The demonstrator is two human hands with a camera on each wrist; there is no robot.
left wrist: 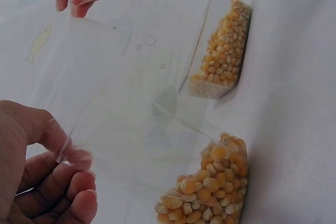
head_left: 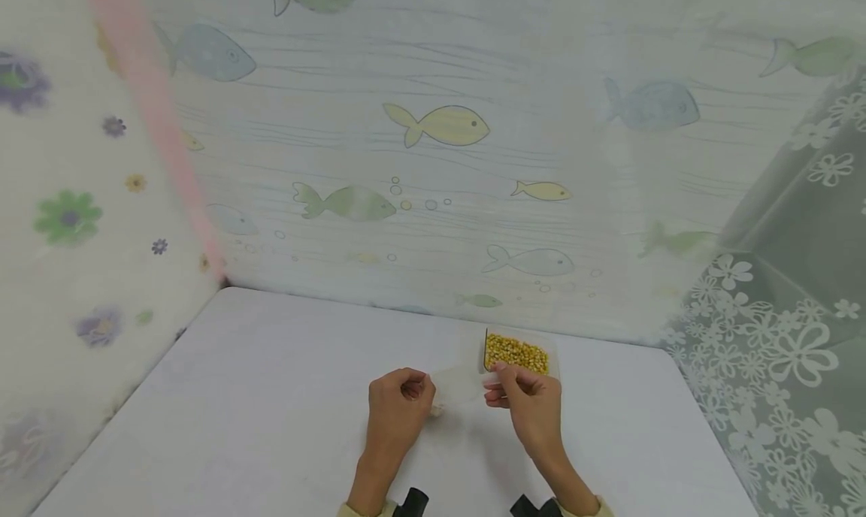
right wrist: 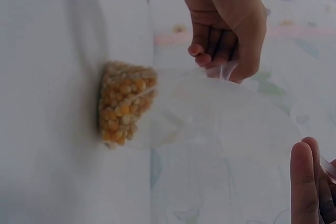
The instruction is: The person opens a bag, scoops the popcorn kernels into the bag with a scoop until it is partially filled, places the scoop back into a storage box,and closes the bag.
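Observation:
A clear plastic bag (head_left: pixel 456 385) stands upright on the table between my two hands, stretched at its top. Yellow corn kernels (left wrist: pixel 210 187) fill its bottom, also seen as a mound of kernels (right wrist: pixel 125 103) in the right wrist view. With thumb and fingers my left hand (head_left: pixel 399 404) pinches one top corner of the bag. My right hand (head_left: pixel 531 404) pinches the opposite side of the bag's top edge. In the left wrist view the film between my left fingertips (left wrist: pixel 79 158) is bunched and creased.
Just beyond my right hand is a clear plastic container (head_left: pixel 485 346) holding more corn kernels. The white table (head_left: pixel 271 397) ends at a fish-patterned curtain (head_left: pixel 433 224) behind. A flower-patterned sheet (head_left: pixel 68 276) hangs on the left, and a translucent flowered sheet (head_left: pixel 798 291) on the right.

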